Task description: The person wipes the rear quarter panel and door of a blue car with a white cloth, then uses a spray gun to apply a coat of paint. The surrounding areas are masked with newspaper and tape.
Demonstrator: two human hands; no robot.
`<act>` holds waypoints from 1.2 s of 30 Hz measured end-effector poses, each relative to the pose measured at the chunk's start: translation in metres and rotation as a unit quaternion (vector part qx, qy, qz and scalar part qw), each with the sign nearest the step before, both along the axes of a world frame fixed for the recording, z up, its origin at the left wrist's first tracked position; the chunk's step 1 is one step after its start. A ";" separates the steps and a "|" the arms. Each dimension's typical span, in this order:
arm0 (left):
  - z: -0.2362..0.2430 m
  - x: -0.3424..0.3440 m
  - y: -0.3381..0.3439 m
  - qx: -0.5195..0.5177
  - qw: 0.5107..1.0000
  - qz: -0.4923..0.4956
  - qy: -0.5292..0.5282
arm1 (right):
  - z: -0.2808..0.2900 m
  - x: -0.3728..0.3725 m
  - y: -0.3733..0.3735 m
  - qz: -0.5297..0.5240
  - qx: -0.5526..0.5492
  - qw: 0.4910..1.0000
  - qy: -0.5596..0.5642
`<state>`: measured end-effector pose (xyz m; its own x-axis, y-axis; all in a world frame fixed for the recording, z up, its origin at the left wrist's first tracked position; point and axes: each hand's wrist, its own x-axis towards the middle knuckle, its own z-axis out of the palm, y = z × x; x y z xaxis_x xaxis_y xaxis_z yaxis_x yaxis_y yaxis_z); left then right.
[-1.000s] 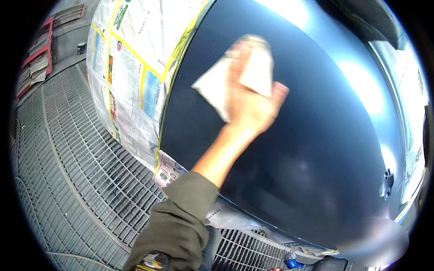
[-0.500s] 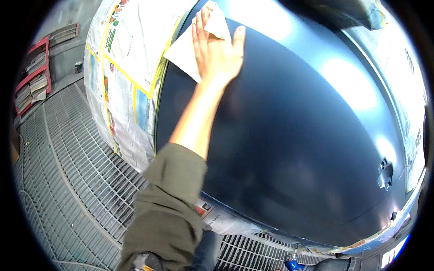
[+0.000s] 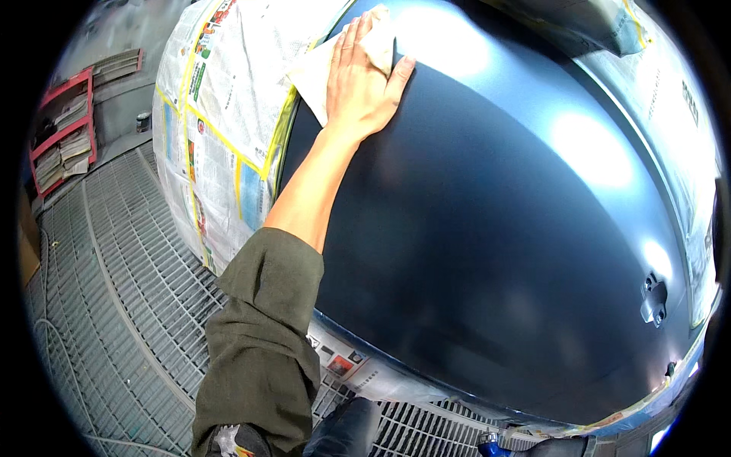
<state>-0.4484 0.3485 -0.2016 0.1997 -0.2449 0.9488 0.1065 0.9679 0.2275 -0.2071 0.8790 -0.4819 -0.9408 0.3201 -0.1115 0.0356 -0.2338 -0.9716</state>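
Panel (image 3: 472, 251) dark, shiny; left hand (image 3: 358, 99) flat, unclenched on cloth (image 3: 316, 82); grated floor (image 3: 126, 266), red rack (image 3: 91, 118).

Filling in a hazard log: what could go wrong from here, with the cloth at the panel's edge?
1. The cloth under the left hand overlaps the yellow tape border; it might snag or lift it.
2. The bare thumb reaches past the cloth over the dark panel; skin contact could leave a mark.
3. The loose sleeve is close to the panel's edge and might brush it.
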 end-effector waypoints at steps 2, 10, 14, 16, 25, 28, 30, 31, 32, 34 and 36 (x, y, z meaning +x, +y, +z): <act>-0.017 -0.001 0.000 0.014 1.000 0.001 0.022 | 0.003 0.002 -0.001 -0.025 0.014 1.000 -0.003; -0.174 -0.003 0.019 0.143 0.989 -0.021 0.007 | 0.024 0.013 -0.006 -0.109 0.034 0.993 -0.016; -0.260 0.008 0.042 0.233 0.972 -0.018 -0.020 | 0.015 0.016 0.005 -0.082 0.044 0.995 -0.033; -0.297 0.000 0.051 0.270 0.962 -0.006 -0.027 | 0.002 0.014 0.024 -0.049 0.082 0.995 -0.015; -0.400 -0.023 0.064 0.626 0.773 -0.086 0.059 | 0.011 0.039 0.036 -0.059 0.088 0.993 0.045; -0.422 -0.035 0.082 0.636 0.767 -0.042 0.073 | 0.017 0.040 0.034 -0.065 0.094 0.992 0.054; -0.427 -0.037 0.099 0.634 0.767 -0.072 0.066 | 0.015 0.039 0.040 -0.078 0.087 0.992 0.036; -0.431 -0.035 0.097 0.636 0.764 -0.091 0.059 | 0.014 0.038 0.040 -0.083 0.086 0.992 0.031; -0.432 -0.031 0.097 0.639 0.760 -0.111 0.051 | 0.013 0.038 0.040 -0.090 0.085 0.992 0.025; -0.423 -0.028 0.087 0.652 0.752 -0.092 0.033 | 0.012 0.040 0.042 -0.099 0.080 0.992 0.001; -0.407 -0.019 0.075 0.689 0.720 -0.076 0.036 | 0.012 0.038 0.041 -0.092 0.072 0.993 -0.030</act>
<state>-0.4677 0.4233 -0.6082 0.1086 -0.9677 -0.2274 0.2465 -0.1954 0.9492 -0.1695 0.9204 -0.4698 -0.8582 0.5021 -0.1065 0.0640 -0.1011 -0.9928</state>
